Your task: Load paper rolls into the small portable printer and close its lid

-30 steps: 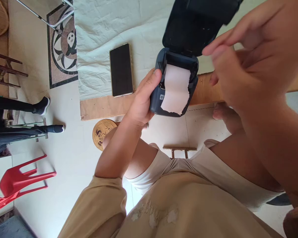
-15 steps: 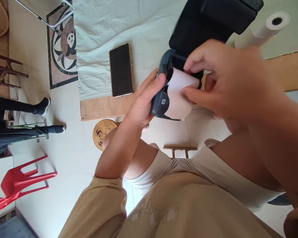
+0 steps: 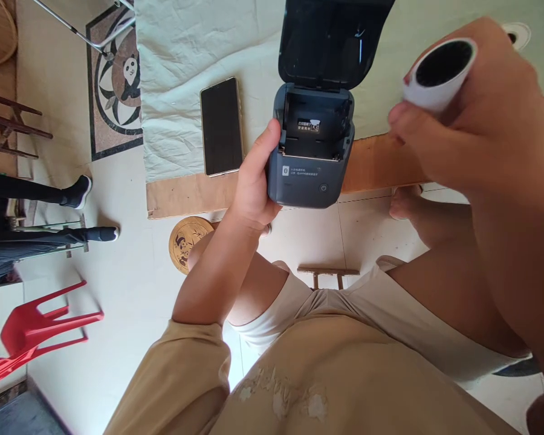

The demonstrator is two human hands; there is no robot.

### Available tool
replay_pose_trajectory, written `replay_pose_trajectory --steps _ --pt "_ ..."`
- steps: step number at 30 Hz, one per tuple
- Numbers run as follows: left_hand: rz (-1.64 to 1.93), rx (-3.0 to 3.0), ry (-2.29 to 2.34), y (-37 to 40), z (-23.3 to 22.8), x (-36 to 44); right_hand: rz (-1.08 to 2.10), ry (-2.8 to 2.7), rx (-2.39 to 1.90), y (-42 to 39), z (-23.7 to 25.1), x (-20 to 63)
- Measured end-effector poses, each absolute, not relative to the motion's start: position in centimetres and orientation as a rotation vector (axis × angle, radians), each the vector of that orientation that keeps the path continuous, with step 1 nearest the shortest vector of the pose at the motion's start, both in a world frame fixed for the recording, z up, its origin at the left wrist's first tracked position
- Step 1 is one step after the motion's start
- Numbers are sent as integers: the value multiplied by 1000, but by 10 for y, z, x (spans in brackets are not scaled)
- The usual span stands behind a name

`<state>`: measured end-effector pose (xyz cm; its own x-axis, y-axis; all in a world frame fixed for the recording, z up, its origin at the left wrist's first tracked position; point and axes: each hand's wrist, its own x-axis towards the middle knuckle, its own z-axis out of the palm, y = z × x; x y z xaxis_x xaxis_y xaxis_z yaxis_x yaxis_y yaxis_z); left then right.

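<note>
My left hand [image 3: 256,181] is closed around the left side of a dark blue-grey label printer [image 3: 306,181], thumb along its edge. The printer's black lid [image 3: 326,45] stands raised, and its paper bay shows bare with a small printed label inside. Off to the right, my right hand [image 3: 476,133] grips a white paper roll [image 3: 439,96], whose dark round core faces me. A gap separates the roll from the printer. Behind the right hand, a second white paper roll [image 3: 521,35] shows only partly on the table.
A phone [image 3: 222,127] lies dark-screened on the pale green tablecloth [image 3: 172,78]. The wooden table edge [image 3: 190,199] runs below it. A round panda stool [image 3: 188,241] and a red plastic chair [image 3: 49,326] stand on the floor. Another person's legs [image 3: 49,196] show at the left.
The white paper has come out of the printer's bay; my right hand has carried the roll away to the right. My left hand has turned the printer more upright toward me.
</note>
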<state>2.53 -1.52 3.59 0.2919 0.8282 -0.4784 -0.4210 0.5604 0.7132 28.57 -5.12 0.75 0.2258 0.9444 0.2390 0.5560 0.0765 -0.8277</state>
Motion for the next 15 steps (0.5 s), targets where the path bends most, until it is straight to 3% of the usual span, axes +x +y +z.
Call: replay_pose_trajectory --steps 5,11,15 --pt "875 599 916 -16 30 22 412 -1691 -1599 -44 7 286" --pt "861 623 907 -17 30 22 434 -1690 -2049 -43 -3 282" --pt "886 515 954 -8 23 22 310 -1632 -1794 -65 11 294"
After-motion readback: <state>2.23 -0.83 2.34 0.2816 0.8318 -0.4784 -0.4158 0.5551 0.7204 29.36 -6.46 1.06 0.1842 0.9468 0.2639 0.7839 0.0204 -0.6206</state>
